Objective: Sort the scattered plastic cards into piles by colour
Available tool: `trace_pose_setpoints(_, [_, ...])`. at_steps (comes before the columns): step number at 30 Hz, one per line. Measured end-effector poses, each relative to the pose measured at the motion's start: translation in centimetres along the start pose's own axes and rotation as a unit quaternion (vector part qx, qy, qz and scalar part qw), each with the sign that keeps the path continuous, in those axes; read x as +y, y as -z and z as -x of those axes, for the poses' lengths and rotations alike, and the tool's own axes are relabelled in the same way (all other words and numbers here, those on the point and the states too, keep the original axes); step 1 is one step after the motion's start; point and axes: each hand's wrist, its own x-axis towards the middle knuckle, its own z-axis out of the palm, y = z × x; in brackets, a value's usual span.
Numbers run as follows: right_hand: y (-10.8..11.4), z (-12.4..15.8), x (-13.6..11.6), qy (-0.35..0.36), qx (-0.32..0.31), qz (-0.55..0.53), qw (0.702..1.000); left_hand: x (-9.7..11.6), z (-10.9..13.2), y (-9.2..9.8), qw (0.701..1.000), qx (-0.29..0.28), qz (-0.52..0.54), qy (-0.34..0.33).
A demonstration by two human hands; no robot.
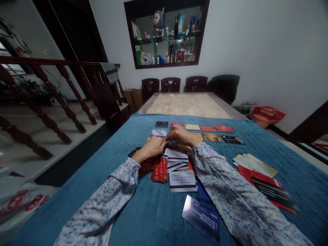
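Both my hands rest on a blue cloth over a table, above a loose heap of plastic cards. My left hand is curled, fingers closed, touching my right hand, which is also closed with its fingers bent down. A small dark card edge shows between the two hands; I cannot make out which hand has it. Beyond my hands lie rows of single cards, red, gold, black and white. My sleeves are pale with a small blue print.
A second pile of cards lies at the right, and a dark blue card lies near me. Bare tabletop and several dark chairs are beyond. A wooden stair railing stands left; a wall cabinet hangs above.
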Motion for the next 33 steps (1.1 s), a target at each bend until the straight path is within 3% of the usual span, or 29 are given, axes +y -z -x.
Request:
trace_pose_setpoints(5, [0.3,0.1,-0.4,0.003,0.044,0.032,0.999,-1.1,-0.3,0.3,0.997,0.018,0.064,-0.041])
trace_pose_setpoints(9, [0.7,0.0,-0.8,-0.008,0.059,0.044,0.997,-1.9,-0.4,0.8,0.997,0.026,0.057,-0.033])
trace_pose_setpoints(15, [1.2,-0.2,-1.6,-0.052,0.021,0.050,0.997,-2.5,-0.6,0.3,0.997,0.062,0.036,-0.034])
trace_pose_setpoints(24, [1.2,-0.3,-2.8,-0.128,0.012,0.061,0.990,-3.9,-1.4,-0.6,0.993,0.113,0.028,-0.021])
trace_pose_setpoints(33, [0.6,0.2,-3.7,-0.153,0.000,0.075,0.985,-3.9,-1.2,-1.1,0.989,0.145,0.008,0.026])
